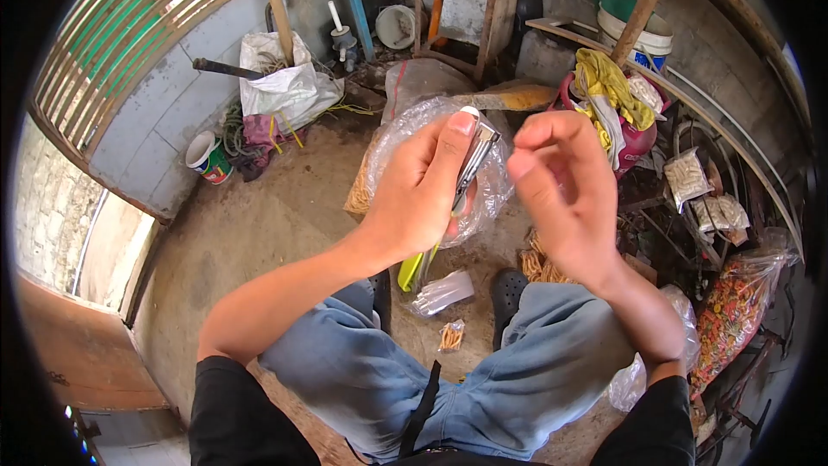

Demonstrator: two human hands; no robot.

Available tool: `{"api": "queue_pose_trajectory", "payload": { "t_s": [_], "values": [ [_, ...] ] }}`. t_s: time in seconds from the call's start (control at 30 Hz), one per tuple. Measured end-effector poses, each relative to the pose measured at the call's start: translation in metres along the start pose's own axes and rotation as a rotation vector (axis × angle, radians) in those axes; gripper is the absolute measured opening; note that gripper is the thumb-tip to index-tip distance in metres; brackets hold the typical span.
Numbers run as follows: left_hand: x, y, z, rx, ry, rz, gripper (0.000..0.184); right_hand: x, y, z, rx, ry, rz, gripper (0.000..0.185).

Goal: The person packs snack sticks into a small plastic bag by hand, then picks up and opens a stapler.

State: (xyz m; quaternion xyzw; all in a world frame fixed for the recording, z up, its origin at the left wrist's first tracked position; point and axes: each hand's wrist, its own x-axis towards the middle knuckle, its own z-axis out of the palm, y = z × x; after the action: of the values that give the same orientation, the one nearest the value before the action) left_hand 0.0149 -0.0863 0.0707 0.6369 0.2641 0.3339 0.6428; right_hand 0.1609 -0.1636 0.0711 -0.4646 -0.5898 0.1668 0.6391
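Note:
My left hand (412,194) is wrapped round a metal stapler (476,158), its thumb along the top. Just to the right is my right hand (565,194), with bent fingers, thumb and forefinger apart and nothing visible between them. Behind both hands lies a large clear plastic bag (414,134) with tan stick-like pieces (358,194) at its left edge. Below my left hand shows a yellow-green object (415,270), partly hidden. A stack of clear plastic packets (443,293) and a small packet of tan sticks (451,336) lie on the floor between my feet.
Loose tan sticks (542,266) lie by my right shoe (509,298). A bag of colourful pieces (733,319) stands at right, below hanging small packets (687,178). A white sack (280,82) and a small bucket (208,158) are at left; a wooden stool (492,26) stands behind.

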Motion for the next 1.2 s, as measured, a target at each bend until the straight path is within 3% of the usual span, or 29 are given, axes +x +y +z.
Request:
{"api": "queue_pose_trajectory", "payload": {
  "t_s": [0.03, 0.07, 0.13, 0.2, 0.27, 0.3, 0.4, 0.57, 0.63, 0.73, 0.8, 0.93, 1.0, 1.03, 1.1, 1.2],
  "values": [
    [0.002, 0.0, -0.001, 0.114, 0.072, 0.077, 0.04, 0.001, 0.0, 0.008, 0.284, 0.021, 0.193, 0.027],
    [0.006, -0.002, -0.004, 0.111, 0.078, 0.081, 0.04, 0.004, 0.003, 0.016, 0.283, 0.014, 0.19, 0.027],
    [0.018, -0.009, -0.016, 0.641, 0.194, 0.392, 0.035, 0.013, 0.018, 0.037, 0.783, 0.172, 0.544, 0.04],
    [0.025, -0.012, -0.022, 0.799, 0.206, 0.415, 0.032, 0.024, 0.03, 0.06, 0.751, 0.168, 0.688, 0.052],
    [0.031, -0.021, -0.028, 1.299, 0.272, 0.488, 0.022, 0.036, 0.051, 0.084, 0.76, 0.251, 0.673, 0.054],
    [0.033, -0.022, -0.029, 1.46, 0.251, 0.412, 0.024, 0.038, 0.053, 0.095, 0.947, 0.351, 0.716, 0.052],
    [0.036, -0.028, -0.027, 1.585, 0.248, 0.335, 0.029, 0.026, 0.084, 0.109, 1.297, 0.655, 0.858, 0.046],
    [0.025, -0.069, -0.025, 1.675, 0.103, 0.447, 0.028, -0.023, 0.099, 0.121, 1.565, 0.43, 0.844, 0.038],
    [0.047, -0.074, -0.035, 1.679, 0.116, 0.438, 0.03, -0.007, 0.105, 0.124, 1.521, 0.467, 0.838, 0.035],
    [0.044, -0.074, -0.04, 1.633, 0.131, 0.438, 0.032, -0.011, 0.132, 0.128, 1.461, 0.534, 0.899, 0.034],
    [0.034, -0.061, -0.039, 1.563, 0.156, 0.302, 0.032, -0.021, 0.111, 0.123, 1.424, 0.741, 0.864, 0.036],
    [0.037, -0.072, -0.052, 1.349, 0.171, 0.292, 0.033, -0.023, 0.096, 0.112, 1.454, 0.718, 0.854, 0.041],
    [0.042, -0.08, -0.058, 0.924, 0.18, 0.257, 0.039, -0.025, 0.094, 0.102, 1.481, 0.686, 0.857, 0.045],
    [0.04, -0.075, -0.056, 0.924, 0.179, 0.255, 0.039, -0.027, 0.093, 0.096, 1.529, 0.637, 0.829, 0.049],
    [0.035, -0.066, -0.05, 0.297, 0.033, -0.124, 0.043, -0.032, 0.09, 0.084, 1.548, 0.571, 0.783, 0.048],
    [0.026, -0.047, -0.044, 0.024, -0.111, -0.287, 0.042, -0.037, 0.088, 0.068, 1.6, 0.47, 0.72, 0.048]
  ]
}}
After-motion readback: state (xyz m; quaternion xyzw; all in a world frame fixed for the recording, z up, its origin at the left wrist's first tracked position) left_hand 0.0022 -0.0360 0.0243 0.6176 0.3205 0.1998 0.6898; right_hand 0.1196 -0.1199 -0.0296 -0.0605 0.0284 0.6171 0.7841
